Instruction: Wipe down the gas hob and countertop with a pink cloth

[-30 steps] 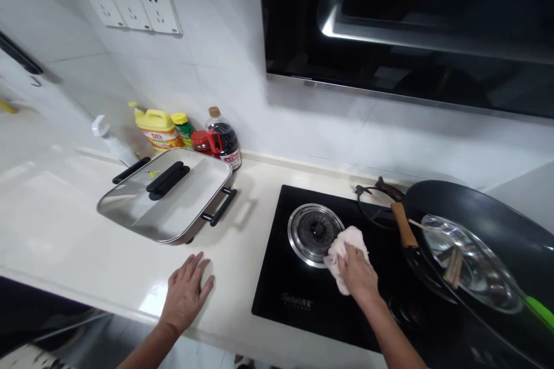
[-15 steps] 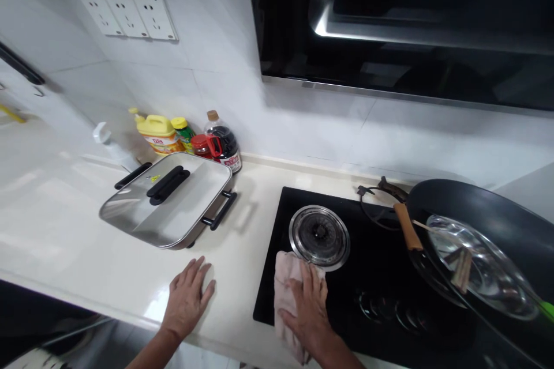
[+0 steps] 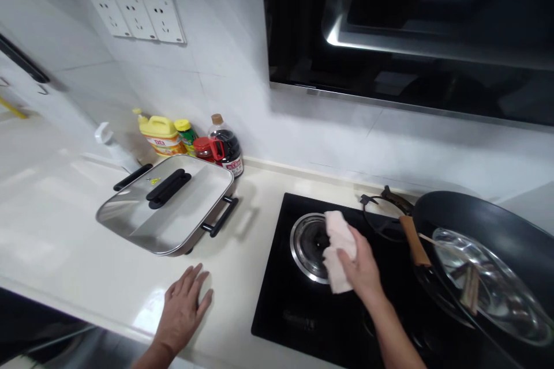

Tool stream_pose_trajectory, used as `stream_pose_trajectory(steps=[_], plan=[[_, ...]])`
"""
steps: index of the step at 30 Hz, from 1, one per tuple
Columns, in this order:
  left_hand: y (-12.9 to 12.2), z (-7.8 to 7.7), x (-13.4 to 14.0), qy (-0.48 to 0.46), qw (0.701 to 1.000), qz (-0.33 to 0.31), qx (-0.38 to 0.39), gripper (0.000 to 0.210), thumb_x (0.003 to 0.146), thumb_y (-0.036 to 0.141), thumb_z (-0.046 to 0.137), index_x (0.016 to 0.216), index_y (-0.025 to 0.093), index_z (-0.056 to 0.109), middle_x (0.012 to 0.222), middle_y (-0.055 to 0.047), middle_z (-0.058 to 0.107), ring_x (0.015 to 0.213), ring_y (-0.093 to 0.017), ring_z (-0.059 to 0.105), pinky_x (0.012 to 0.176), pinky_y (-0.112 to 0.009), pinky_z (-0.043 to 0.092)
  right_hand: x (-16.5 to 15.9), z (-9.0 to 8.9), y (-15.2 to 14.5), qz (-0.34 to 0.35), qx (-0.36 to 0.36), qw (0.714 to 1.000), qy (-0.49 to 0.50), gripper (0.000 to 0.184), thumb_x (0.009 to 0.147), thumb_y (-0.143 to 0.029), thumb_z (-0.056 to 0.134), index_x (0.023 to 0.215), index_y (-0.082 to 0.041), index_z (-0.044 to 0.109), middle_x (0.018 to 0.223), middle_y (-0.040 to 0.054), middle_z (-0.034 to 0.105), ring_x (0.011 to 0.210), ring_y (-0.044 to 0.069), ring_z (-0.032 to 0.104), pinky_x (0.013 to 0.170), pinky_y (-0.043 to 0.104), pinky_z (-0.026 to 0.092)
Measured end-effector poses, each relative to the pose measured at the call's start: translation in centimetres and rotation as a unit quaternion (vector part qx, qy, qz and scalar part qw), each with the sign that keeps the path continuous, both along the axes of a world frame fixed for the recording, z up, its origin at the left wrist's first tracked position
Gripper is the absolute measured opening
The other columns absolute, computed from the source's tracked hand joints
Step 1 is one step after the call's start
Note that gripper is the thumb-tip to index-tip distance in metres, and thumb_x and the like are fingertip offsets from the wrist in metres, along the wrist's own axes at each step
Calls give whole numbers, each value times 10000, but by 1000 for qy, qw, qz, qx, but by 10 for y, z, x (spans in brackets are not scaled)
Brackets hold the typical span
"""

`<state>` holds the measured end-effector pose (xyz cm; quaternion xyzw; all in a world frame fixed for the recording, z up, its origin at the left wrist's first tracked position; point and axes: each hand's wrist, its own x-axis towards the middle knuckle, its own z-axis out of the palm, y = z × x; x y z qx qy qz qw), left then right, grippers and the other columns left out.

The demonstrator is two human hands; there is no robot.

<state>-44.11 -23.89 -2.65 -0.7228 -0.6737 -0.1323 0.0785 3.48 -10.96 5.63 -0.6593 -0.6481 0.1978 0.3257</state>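
Observation:
My right hand (image 3: pixel 362 265) grips a folded pale pink cloth (image 3: pixel 339 251) over the black glass cooktop (image 3: pixel 277 300). The cloth covers the right side of the round metal burner (image 3: pixel 308 245); whether it touches the surface there I cannot tell. My left hand (image 3: pixel 184 302) lies flat on the cream countertop (image 3: pixel 234 311), fingers a little spread, with nothing in it. Just beyond that hand stands a rectangular electric pan (image 3: pixel 184 242) with a glass lid (image 3: pixel 142 213) and black handles.
A large black wok (image 3: pixel 454 207) with a wooden handle (image 3: pixel 414 240) sits at the right, holding a shiny metal dish (image 3: pixel 497 277). A pan support ring (image 3: pixel 383 216) lies behind. Bottles, including a dark sauce bottle (image 3: pixel 227 147), line the wall. The range hood (image 3: pixel 411 63) overhangs the cooktop.
My right hand has moved the cloth from the cooktop's front left edge, away and to the right, onto the burner's right side. My left hand stays resting on the countertop.

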Motion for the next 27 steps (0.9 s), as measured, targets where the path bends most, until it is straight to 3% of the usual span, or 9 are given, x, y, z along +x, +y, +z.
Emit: stream_pose_trajectory(steps=[2, 4, 7, 11, 16, 22, 27], plan=[[0, -1, 0, -4, 1000, -3, 9, 434, 989, 486, 466, 1277, 232, 668, 1438, -110, 633, 1358, -326, 532, 1027, -461, 433, 42, -2, 16, -46, -22, 995, -86, 662, 917, -452, 450, 1524, -198, 381, 1468, 164, 481, 1366, 334, 451, 1156, 487, 374], [1, -2, -1, -5, 1000, -6, 17, 431, 984, 477, 472, 1274, 227, 668, 1440, -115, 631, 1356, -332, 533, 1019, -464, 434, 70, -13, 29, -117, -101, 974, -168, 635, 942, -468, 412, 1527, -222, 387, 1493, 170, 437, 1370, 369, 443, 1119, 554, 383], [0, -3, -2, 3, 1000, -9, 17, 436, 982, 475, 471, 1283, 224, 663, 1452, -119, 622, 1362, -332, 526, 1016, -465, 434, 81, -37, 36, -178, -198, 931, -250, 588, 977, -457, 362, 1530, -258, 390, 1523, 171, 383, 1385, 407, 421, 1059, 613, 399], [0, -5, -4, 16, 1000, -3, 10, 448, 982, 484, 461, 1290, 230, 663, 1453, -117, 624, 1361, -323, 529, 1023, -463, 431, 66, -52, 30, -140, -195, 931, -275, 543, 958, -394, 432, 1488, -276, 457, 1531, 137, 392, 1370, 389, 425, 1032, 555, 434], [0, -5, -3, 16, 1000, -8, 13, 444, 984, 478, 469, 1287, 222, 668, 1453, -120, 624, 1359, -326, 531, 1023, -467, 430, 54, -45, 41, -7, -166, 932, -321, 543, 955, -298, 474, 1499, -294, 477, 1487, 87, 475, 1287, 295, 496, 1039, 414, 433], [0, -7, -4, 20, 999, -15, 35, 423, 987, 472, 481, 1272, 226, 673, 1447, -115, 629, 1348, -323, 539, 1011, -448, 428, 45, -40, 108, -41, -170, 929, -327, 541, 1015, -325, 404, 1546, -225, 421, 1453, 168, 485, 1223, 331, 526, 1039, 466, 403], [-2, -5, -2, 25, 999, -15, 41, 401, 992, 441, 500, 1281, 219, 668, 1431, -117, 637, 1341, -323, 541, 1016, -442, 420, 22, -40, 165, -1, -177, 932, -315, 553, 989, -339, 470, 1539, -301, 423, 1510, 99, 455, 1303, 319, 474, 1058, 422, 386]])
